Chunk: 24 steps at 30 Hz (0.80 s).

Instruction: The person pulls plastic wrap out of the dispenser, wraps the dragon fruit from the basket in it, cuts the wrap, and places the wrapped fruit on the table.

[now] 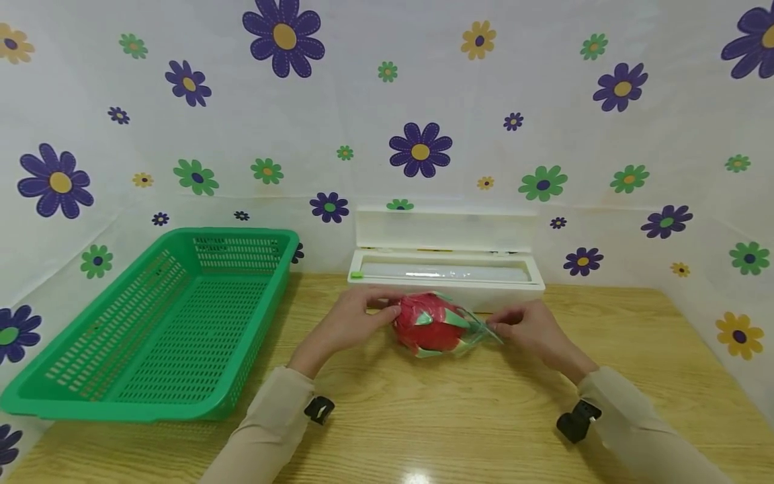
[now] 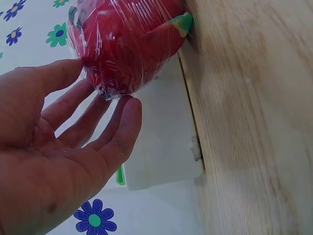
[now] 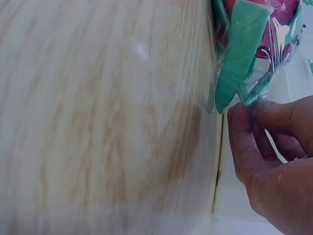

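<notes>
both forearms reach forward; left hand (image 1: 353, 318) has straight, relaxed fingers (image 2: 105, 125), while right hand (image 1: 529, 331) has fingertips (image 3: 242, 120) pinched together.

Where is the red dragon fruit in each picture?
Head view: the wrapped dragon fruit lies mid-table between both hands.
Left wrist view: dragon fruit at top, touching the left hand.
Right wrist view: its green tips top right, above the right hand.
Shared landmark: the white wrap dispenser.
</notes>
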{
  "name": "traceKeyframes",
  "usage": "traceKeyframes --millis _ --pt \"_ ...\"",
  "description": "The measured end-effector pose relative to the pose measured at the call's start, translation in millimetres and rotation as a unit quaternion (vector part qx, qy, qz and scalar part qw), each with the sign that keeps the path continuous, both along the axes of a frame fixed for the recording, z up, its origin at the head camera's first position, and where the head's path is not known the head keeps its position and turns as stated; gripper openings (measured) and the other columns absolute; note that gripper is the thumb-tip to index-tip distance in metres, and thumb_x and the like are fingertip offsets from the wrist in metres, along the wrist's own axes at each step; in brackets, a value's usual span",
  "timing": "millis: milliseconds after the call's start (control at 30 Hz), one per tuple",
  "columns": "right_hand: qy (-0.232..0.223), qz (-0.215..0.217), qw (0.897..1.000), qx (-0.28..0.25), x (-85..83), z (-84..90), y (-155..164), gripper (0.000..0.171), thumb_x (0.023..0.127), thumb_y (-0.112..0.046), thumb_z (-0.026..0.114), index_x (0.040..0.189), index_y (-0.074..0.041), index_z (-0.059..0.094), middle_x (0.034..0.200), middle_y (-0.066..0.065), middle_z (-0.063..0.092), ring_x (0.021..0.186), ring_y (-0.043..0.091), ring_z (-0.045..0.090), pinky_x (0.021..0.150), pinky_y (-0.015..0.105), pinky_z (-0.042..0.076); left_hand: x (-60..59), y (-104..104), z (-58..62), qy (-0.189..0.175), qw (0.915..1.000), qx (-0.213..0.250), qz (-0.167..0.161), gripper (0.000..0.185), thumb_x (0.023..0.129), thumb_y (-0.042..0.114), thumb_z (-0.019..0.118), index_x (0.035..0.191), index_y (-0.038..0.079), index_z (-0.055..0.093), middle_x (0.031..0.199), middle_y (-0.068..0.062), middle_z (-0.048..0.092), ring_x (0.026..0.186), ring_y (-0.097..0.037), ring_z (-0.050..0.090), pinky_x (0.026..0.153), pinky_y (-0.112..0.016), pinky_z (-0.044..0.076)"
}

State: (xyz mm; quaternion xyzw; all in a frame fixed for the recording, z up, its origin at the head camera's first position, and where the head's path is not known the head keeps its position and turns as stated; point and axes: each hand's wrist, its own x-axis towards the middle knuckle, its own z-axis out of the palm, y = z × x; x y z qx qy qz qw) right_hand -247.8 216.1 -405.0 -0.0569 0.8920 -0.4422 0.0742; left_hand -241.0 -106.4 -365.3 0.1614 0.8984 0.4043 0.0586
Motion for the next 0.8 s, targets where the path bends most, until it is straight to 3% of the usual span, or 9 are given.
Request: traceKeyframes --millis 233,567,800 --pt "-0.003 -0.022 1.0 -0.018 -1.3 -2.0 -3 0.013 0.092 -0.004 0.07 0.103 0.002 0.075 0.097 0.012 0.076 0.083 0.018 0.058 0.066 0.024 0.051 -1.5 0 -0.8 -0.007 1.0 -0.001 0.004 0.032 0.101 0.025 0.064 0.132 0.021 0.069 0.139 -0.004 0.066 0.126 -0.03 0.065 0.105 -0.049 0.053" --pt "-0.036 -0.058 0.989 -0.128 6.1 -0.2 22 0.028 0.103 -0.008 0.051 0.121 0.011 0.06 0.112 0.019 0.068 0.09 0.01 0.068 0.082 0.026 0.061 -3.2 1 -3.9 -0.008 0.9999 0.008 -0.01 0.032 0.101 0.023 0.064 0.133 0.019 0.069 0.141 -0.006 0.065 0.122 -0.032 0.067 0.103 -0.048 0.054" --pt "-0.05 -0.015 0.991 -0.124 15.3 3.8 41 0.029 0.103 -0.007 0.053 0.121 0.014 0.06 0.104 0.013 0.072 0.087 0.008 0.07 0.081 0.024 0.061 2.5 -6 -2.7 0.009 0.9999 0.0 0.004 0.039 0.101 0.026 0.064 0.139 0.022 0.064 0.145 -0.004 0.062 0.126 -0.032 0.066 0.104 -0.051 0.053"
